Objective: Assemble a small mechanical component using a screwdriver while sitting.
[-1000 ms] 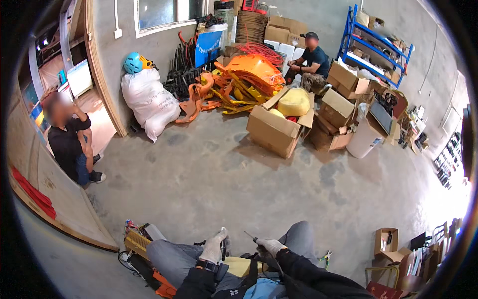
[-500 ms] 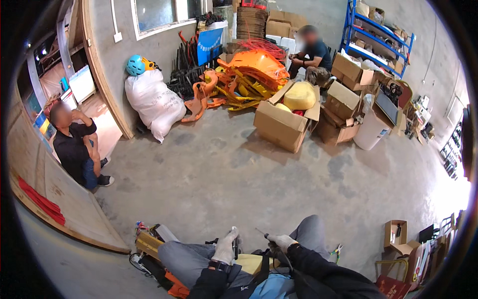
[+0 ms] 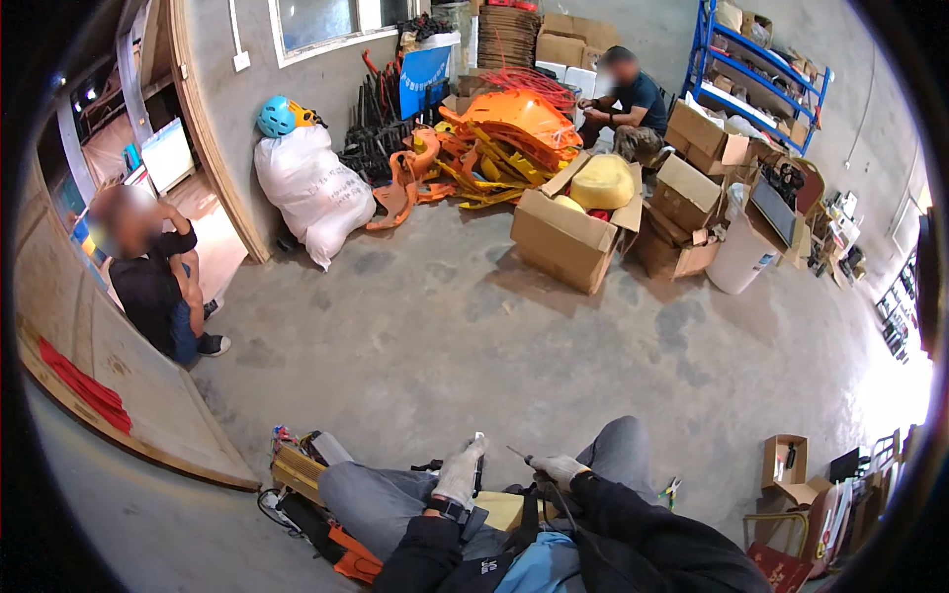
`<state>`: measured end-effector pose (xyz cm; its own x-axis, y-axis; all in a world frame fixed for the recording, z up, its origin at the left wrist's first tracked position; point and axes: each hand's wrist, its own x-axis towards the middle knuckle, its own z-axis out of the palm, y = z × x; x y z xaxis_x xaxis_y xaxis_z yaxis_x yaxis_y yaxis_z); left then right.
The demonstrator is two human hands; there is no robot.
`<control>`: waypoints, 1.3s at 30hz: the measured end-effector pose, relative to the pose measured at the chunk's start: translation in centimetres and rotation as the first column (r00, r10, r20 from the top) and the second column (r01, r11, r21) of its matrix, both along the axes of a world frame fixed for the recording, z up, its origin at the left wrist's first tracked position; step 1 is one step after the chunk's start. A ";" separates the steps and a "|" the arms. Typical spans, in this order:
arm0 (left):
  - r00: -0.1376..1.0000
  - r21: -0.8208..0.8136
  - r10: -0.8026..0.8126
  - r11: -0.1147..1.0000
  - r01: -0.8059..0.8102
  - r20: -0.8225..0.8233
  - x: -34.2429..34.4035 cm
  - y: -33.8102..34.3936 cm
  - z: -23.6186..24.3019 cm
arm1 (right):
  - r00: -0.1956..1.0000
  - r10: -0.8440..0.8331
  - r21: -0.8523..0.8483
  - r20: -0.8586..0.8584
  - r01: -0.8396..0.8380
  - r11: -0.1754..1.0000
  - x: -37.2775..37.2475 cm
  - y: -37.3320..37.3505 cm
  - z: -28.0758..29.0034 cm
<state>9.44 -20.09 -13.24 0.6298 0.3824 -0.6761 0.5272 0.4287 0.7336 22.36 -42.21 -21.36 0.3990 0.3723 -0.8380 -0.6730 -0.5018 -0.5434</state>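
My left hand (image 3: 458,474), in a pale work glove with a dark band at the wrist, is closed around a slim dark piece (image 3: 478,478); its kind is unclear. My right hand (image 3: 560,468), gloved too, grips a thin tool with a narrow pointed tip (image 3: 516,453). That tip points left toward my other hand, with a gap between them. A dark cord runs down near my right wrist. Below both hands a pale yellow piece (image 3: 502,509) lies in my lap, partly hidden by my arms and straps.
Pliers (image 3: 671,491) lie right of my knee. Left of my legs sit a tan box (image 3: 297,474) and an orange part (image 3: 354,558). A person (image 3: 153,287) crouches by the doorway; another (image 3: 633,114) sits behind cartons (image 3: 563,242). Orange and yellow parts (image 3: 514,138) are heaped at the back.
My left hand has risen slightly and turned, its wrist tilting right. My right hand has dropped a little toward my lap, still gripping the tool. The whole view has shifted slightly.
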 end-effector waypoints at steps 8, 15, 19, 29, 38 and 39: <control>0.993 0.162 -0.122 0.980 0.118 0.010 0.5 0.3 1.8 | 0.999 -0.053 -0.040 0.007 0.053 0.998 -0.1 0.2 1.3; 0.994 0.183 -0.087 0.980 0.075 0.059 0.6 0.5 1.2 | 0.998 -0.055 -0.059 0.015 0.055 0.997 0.0 0.2 1.3; 0.995 0.141 -0.078 0.988 0.069 0.058 0.5 0.5 1.6 | 0.998 -0.064 -0.050 -0.007 0.064 0.997 0.3 -0.1 0.4; 0.997 0.205 0.006 0.979 -0.022 0.077 0.8 0.2 0.7 | 0.997 -0.057 -0.067 0.049 0.060 0.996 0.4 -0.5 -0.4; 0.996 0.059 -0.003 0.998 -0.003 0.089 1.0 0.6 -0.5 | 0.995 -0.083 -0.062 0.047 0.085 0.994 0.4 -0.6 0.7; 0.996 0.055 -0.002 0.998 -0.003 0.085 1.0 0.6 -0.3 | 0.997 -0.066 -0.055 0.043 0.069 0.996 0.5 -0.6 0.5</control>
